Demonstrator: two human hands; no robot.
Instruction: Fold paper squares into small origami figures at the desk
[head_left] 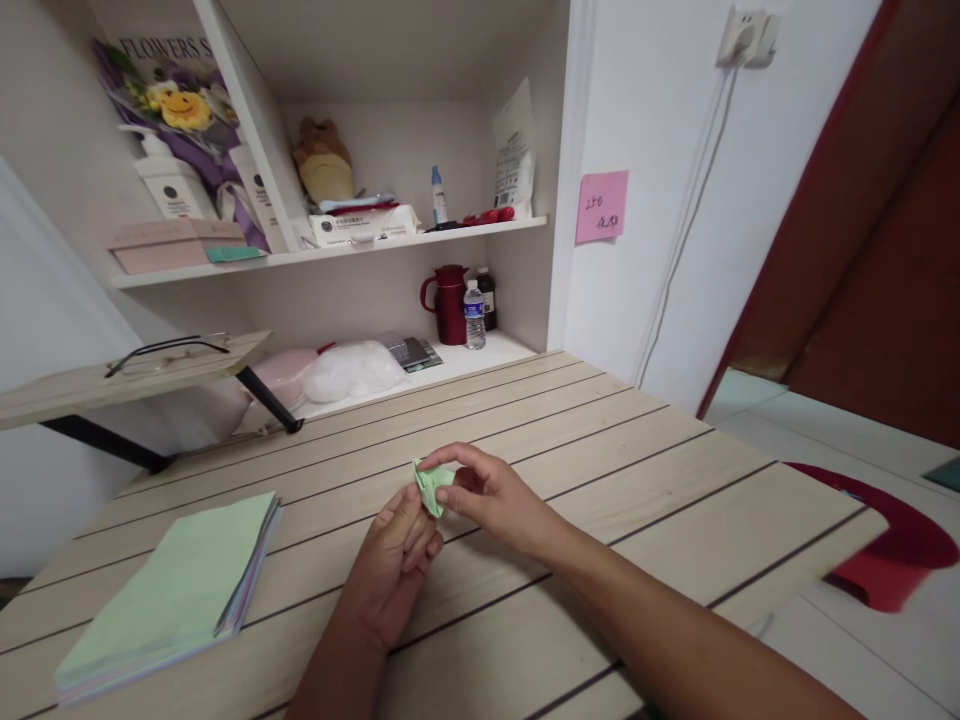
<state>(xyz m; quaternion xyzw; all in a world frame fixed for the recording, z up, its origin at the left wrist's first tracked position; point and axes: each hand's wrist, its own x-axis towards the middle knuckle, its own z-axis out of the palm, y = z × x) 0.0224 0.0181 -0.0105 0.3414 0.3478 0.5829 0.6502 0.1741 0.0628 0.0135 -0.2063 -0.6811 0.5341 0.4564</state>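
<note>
A small piece of folded light-green paper (430, 486) is held up over the middle of the table. My left hand (401, 540) pinches its lower left edge between thumb and fingers. From the right, my right hand (487, 490) grips the same paper, with the index finger at its top and the thumb against its right side. The fingers cover part of the folds, so its full shape cannot be made out. To the left of my hands lies a stack of coloured paper (176, 585) with a light-green sheet on top.
The striped wooden table (637, 450) ends at the right near a red stool (892, 550). At the back left, glasses (169, 345) rest on a small raised shelf (150, 375). Behind the table, a red jug (450, 305) and a water bottle (474, 318) stand in the white shelving.
</note>
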